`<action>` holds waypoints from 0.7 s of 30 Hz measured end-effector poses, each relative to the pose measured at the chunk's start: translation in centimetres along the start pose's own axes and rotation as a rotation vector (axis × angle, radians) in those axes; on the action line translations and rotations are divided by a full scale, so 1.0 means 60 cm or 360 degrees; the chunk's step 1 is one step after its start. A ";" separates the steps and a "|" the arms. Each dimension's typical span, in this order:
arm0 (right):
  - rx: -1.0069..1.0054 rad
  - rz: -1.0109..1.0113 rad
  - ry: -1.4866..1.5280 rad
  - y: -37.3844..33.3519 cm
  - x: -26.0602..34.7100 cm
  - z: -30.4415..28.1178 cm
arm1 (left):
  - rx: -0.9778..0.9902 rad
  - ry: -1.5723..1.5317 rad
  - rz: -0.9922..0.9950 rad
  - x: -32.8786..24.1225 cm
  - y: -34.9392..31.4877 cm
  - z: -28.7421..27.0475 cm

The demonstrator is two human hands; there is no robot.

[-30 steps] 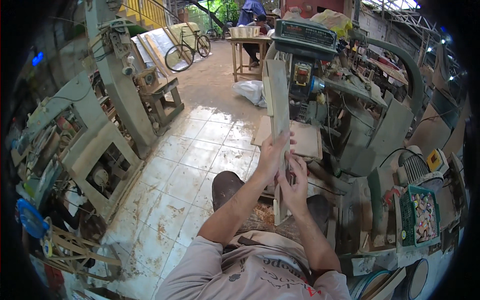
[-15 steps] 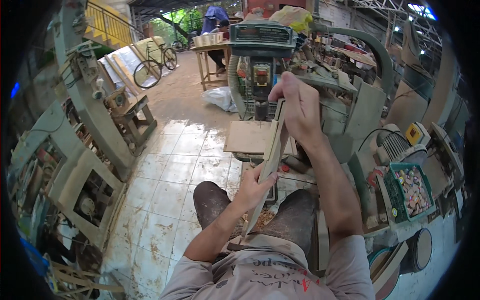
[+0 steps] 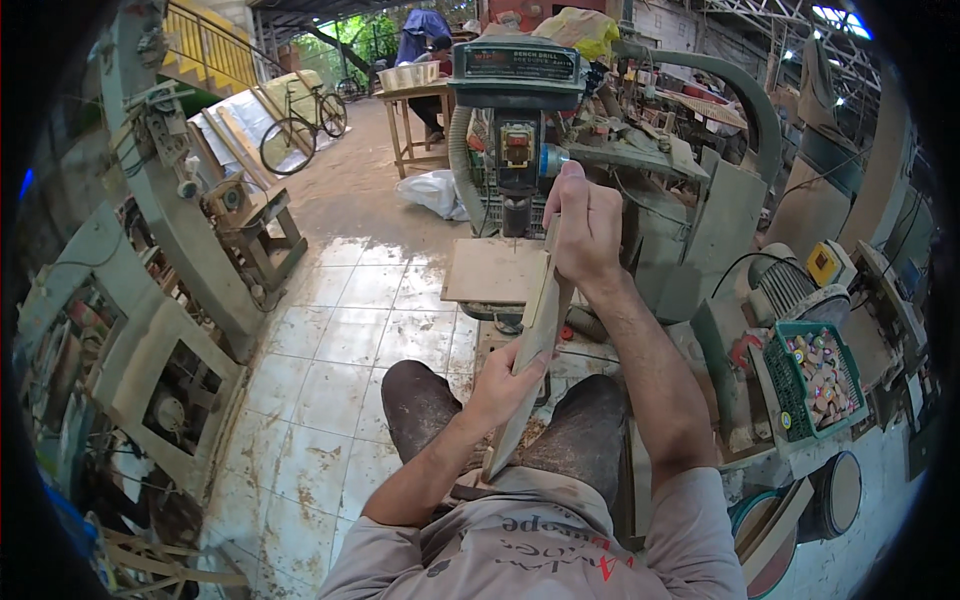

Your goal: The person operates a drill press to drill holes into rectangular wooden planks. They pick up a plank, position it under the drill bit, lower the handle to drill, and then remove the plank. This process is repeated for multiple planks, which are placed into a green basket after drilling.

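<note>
A long flat wooden piece (image 3: 540,322), edge toward me and tilted, runs up from my lap with its lower end near my waist. My left hand (image 3: 503,390) is closed around its middle, thumb on the near side. At the upper end my right hand (image 3: 586,232) is curled closed over the wood, thumb pointing up; its fingertips are partly hidden. A thin strip lies along the wood's left edge. Just beyond stands a bench drill press (image 3: 515,80), with a pale board (image 3: 488,272) flat on its table, left of the wooden piece.
To the right are a motor (image 3: 785,290) and a green crate (image 3: 772,385) of small wooden pieces. Dusty machinery and a post (image 3: 190,210) line the left. A bicycle (image 3: 303,130) leans far off, near a wooden table (image 3: 415,95) where another person sits.
My right hand has come down and slightly left along with the top of the wooden piece. A blue round part on the drill press now shows above it. My left hand keeps its grip.
</note>
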State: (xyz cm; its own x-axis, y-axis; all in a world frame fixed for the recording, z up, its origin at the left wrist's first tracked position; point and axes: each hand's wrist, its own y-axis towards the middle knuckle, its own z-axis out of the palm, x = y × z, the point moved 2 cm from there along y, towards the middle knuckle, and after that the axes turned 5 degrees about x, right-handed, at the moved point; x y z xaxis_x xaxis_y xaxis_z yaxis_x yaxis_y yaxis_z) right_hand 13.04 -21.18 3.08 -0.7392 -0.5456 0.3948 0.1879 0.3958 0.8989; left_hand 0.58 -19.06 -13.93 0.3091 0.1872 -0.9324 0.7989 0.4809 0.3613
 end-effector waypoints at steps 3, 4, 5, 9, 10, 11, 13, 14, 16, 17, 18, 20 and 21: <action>-0.0005 -0.0030 -0.0094 -0.006 -0.011 0.005 | -0.0094 0.0438 0.0047 -0.010 -0.003 -0.008; -0.0008 -0.0049 -0.0130 -0.009 -0.013 0.008 | -0.0145 0.0535 0.0062 -0.011 -0.004 -0.008; 0.0045 0.0004 -0.0195 -0.008 -0.009 0.011 | -0.0203 0.0637 0.0077 -0.012 -0.005 -0.010; -0.0066 -0.0252 -0.0356 0.003 0.022 -0.001 | -0.0249 0.0325 0.0089 -0.017 -0.011 -0.040; -0.0176 -0.0431 -0.0367 0.004 0.025 -0.008 | -0.0247 0.0135 0.0113 -0.015 -0.009 -0.053; -0.0095 -0.0141 -0.0143 -0.004 0.024 -0.013 | -0.0247 -0.0059 0.0151 -0.011 -0.009 -0.070; 0.0102 0.0434 0.0340 -0.056 0.031 -0.010 | -0.0254 -0.0243 0.0105 0.005 -0.017 -0.108; 0.0286 0.0680 0.0547 -0.081 0.034 -0.004 | -0.0243 -0.0379 0.0136 0.007 -0.018 -0.116; 0.0475 0.0707 0.0589 -0.124 0.040 0.013 | -0.0181 -0.0607 0.0186 0.008 -0.016 -0.119; 0.0562 0.0728 0.0622 -0.139 0.039 0.024 | -0.0140 -0.0688 0.0194 0.009 -0.017 -0.116; 0.0571 0.0776 0.0632 -0.145 0.037 0.031 | -0.0098 -0.0769 0.0202 0.011 -0.019 -0.114; 0.0584 0.0867 0.0640 -0.152 0.034 0.041 | -0.0081 -0.0837 0.0183 0.019 -0.025 -0.111; 0.0549 0.0815 0.0618 -0.154 0.034 0.045 | -0.0065 -0.0873 0.0175 0.021 -0.027 -0.110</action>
State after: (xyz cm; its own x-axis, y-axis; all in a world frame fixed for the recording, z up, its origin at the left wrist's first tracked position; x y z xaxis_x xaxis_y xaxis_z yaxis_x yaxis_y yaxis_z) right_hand 8.07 -23.95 -4.93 -0.3185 -0.4268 0.8464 0.1871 0.8470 0.4975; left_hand -3.76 -13.94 -15.70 0.6213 -0.2295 -0.7492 0.7295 0.5186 0.4461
